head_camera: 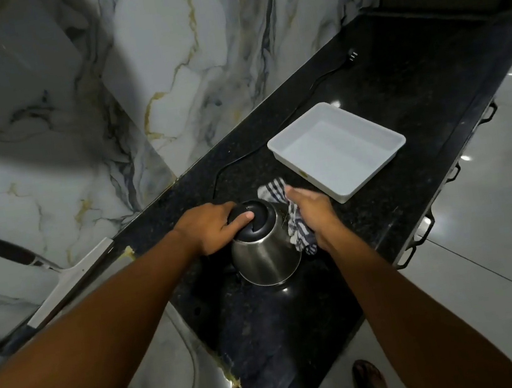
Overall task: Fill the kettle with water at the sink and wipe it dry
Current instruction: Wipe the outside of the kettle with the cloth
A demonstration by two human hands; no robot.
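Bare black speckled stone counter (pixel 413 79) lay open beyond the shallow white plastic tray (pixel 337 149), which blocked my way just right of the steel kettle with the black lid (pixel 264 248). A thin black power cord (pixel 272 135) ran along the marble-patterned wall (pixel 165 75) behind. The stainless steel sink (pixel 161 371) sat near left.

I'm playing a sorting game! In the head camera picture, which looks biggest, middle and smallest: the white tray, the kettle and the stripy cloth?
1. White tray, the biggest.
2. Kettle, in the middle.
3. Stripy cloth, the smallest, though the right hand hides part of it, so it may really be bigger.
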